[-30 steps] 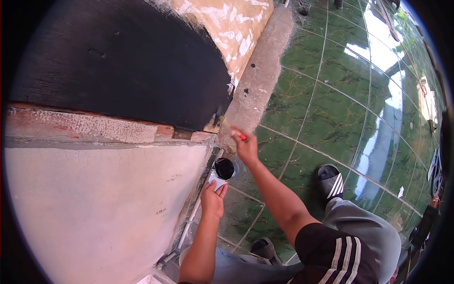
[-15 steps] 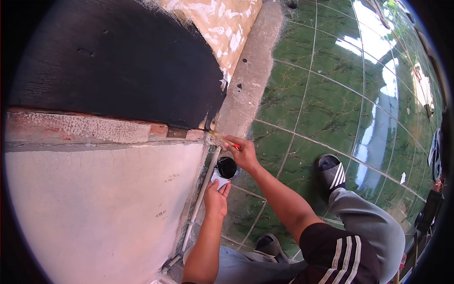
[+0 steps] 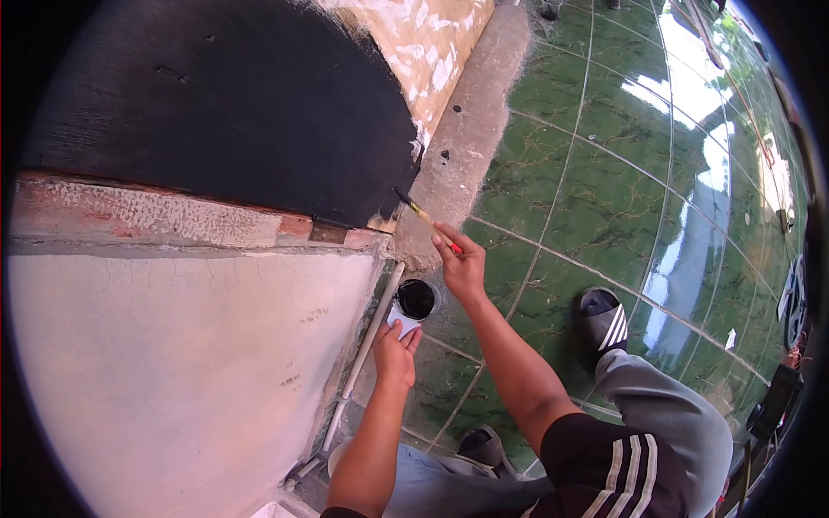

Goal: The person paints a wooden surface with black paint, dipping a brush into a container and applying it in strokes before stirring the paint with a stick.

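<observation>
My right hand (image 3: 461, 263) grips a thin paintbrush (image 3: 421, 212) with a yellow and red handle. Its bristles touch the lower right corner of a black-painted wooden door (image 3: 233, 112). My left hand (image 3: 395, 354) holds a small white cup of black paint (image 3: 414, 300) just below the brush, close to the floor. An unpainted tan strip of the door (image 3: 423, 43) shows at the top right of the black area.
A grey plastered wall (image 3: 173, 363) with a brick edge (image 3: 155, 220) fills the left. A concrete threshold (image 3: 471, 129) runs beside the door. Glossy green floor tiles (image 3: 604, 173) lie to the right. A white pipe (image 3: 358, 363) follows the wall base. My sandalled foot (image 3: 603, 321) rests on the tiles.
My right hand rose slightly and swung the brush tip up and right along the door's bottom corner. The left hand and paint cup stayed almost still.
</observation>
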Demonstrator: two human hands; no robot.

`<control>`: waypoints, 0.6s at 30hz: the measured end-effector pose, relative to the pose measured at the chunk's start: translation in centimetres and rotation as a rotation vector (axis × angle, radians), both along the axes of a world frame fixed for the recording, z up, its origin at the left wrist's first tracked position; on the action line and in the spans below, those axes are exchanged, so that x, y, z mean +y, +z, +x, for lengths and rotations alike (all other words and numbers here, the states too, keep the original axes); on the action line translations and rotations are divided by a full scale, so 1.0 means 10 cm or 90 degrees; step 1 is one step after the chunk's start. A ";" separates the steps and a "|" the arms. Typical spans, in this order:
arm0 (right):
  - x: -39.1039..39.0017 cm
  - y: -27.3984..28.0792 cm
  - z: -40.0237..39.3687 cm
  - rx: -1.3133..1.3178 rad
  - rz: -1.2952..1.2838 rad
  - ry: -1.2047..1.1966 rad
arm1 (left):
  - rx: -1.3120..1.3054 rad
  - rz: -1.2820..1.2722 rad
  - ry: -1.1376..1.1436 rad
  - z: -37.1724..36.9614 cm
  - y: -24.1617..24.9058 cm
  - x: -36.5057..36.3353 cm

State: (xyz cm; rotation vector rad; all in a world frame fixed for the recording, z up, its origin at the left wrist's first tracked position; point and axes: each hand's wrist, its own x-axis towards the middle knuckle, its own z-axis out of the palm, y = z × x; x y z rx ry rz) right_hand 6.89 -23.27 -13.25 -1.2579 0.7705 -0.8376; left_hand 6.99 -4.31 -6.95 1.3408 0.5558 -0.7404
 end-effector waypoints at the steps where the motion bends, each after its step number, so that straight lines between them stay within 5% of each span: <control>1: -0.01 -0.01 0.08 0.003 -0.030 -0.003 | 0.000 0.002 -0.004 -0.01 0.02 0.00; 5: 0.11 0.14 0.05 0.131 -0.116 0.148 | -0.001 0.025 -0.027 -0.01 0.04 0.00; 12: -0.11 0.14 0.09 -0.105 0.425 -0.016 | -0.006 0.013 -0.018 -0.04 0.16 0.08; 18: 0.00 -0.29 0.21 -0.061 0.483 -0.032 | -0.020 0.005 0.006 -0.01 0.23 0.20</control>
